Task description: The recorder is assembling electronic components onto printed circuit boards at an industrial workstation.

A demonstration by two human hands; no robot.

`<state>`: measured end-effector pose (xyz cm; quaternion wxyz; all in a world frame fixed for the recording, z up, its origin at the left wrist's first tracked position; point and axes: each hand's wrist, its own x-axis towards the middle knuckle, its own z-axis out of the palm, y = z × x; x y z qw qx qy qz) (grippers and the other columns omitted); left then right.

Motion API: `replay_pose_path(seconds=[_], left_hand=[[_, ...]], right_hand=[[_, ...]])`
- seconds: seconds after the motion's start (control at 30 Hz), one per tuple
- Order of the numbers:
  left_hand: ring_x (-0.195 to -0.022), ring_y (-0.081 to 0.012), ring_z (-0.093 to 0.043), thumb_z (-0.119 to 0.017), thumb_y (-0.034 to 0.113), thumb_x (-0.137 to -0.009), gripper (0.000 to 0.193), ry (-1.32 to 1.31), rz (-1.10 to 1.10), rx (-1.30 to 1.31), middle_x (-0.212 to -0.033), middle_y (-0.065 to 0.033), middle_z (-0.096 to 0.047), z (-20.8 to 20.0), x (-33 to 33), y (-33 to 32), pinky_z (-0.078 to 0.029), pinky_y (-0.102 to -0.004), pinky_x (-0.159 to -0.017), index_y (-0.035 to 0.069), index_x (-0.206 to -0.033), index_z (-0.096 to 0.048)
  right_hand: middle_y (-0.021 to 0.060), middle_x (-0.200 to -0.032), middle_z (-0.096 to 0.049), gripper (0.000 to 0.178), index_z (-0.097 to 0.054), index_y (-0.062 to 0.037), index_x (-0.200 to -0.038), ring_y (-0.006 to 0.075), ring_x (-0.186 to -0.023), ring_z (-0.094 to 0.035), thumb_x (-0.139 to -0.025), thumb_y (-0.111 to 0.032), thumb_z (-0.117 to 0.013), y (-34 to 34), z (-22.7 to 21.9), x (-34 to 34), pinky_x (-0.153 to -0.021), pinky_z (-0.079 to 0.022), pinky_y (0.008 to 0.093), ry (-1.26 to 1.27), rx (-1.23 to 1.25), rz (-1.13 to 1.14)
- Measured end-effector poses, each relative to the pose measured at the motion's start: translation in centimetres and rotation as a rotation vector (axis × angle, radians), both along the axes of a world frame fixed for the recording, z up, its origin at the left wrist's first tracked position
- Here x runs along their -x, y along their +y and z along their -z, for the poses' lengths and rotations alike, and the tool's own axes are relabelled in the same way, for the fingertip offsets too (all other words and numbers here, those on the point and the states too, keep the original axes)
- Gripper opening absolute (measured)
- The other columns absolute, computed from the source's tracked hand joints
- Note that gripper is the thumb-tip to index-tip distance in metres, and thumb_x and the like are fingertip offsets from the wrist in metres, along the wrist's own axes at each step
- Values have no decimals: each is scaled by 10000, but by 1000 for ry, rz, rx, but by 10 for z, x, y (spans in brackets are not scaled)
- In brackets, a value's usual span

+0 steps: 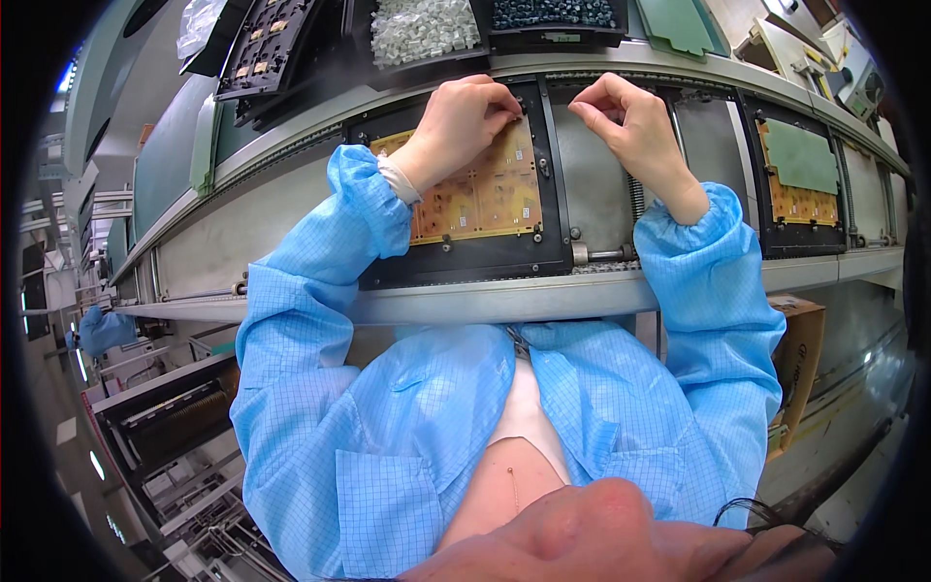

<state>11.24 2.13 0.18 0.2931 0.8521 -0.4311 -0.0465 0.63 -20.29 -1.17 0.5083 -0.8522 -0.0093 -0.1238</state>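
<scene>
An amber circuit board panel [475, 199] sits in a black carrier frame [464, 272] on the conveyor in front of me. My left hand [456, 126] is over the panel's far part, its fingertips pinched together by the far right corner. Whatever is between those fingertips is too small or hidden to make out. To the right of the frame, my right hand [635, 136] hovers above the gap between two carriers. Its thumb and forefinger curl together in a pinch, and I cannot see whether a small part is in it.
Behind the conveyor's far rail stand a bin of white parts [427, 34] and a bin of dark blue parts [553, 12]. Black trays [267, 48] lean at the far left. Another carrier [800, 175] with a green-covered board is on the right. A cardboard box [800, 364] stands below it.
</scene>
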Motion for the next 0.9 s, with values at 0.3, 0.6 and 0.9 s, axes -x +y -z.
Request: replay_pose_path(seconds=[0.3, 0.6, 0.9], left_hand=[[-901, -289, -658, -708, 131, -846, 103, -68, -21, -56, -962, -83, -644, 7, 2, -1, -544, -384, -820, 81, -912, -770], [-756, -189, -625, -773, 152, -831, 128, 87, -67, -60, -891, -48, -619, 8, 1, 2, -517, -323, -691, 58, -917, -763], [-875, -289, -654, -754, 215, -834, 127, 29, -114, -115, -930, -65, -638, 12, 2, 1, -533, -401, -780, 99, -884, -748]], right_hand=[[52, -835, -709, 163, -689, 7, -955, 92, -749, -649, -929, -151, -717, -3, 10, 0, -712, -542, 254, 12, -4, 6], [55, -823, -702, 149, -688, 4, -950, 100, -743, -646, -923, -140, -716, -4, 14, 3, -707, -546, 263, 20, -11, -11], [61, -820, -701, 149, -687, 6, -950, 111, -740, -648, -920, -138, -713, -3, 15, 5, -709, -549, 271, 33, -11, -27]])
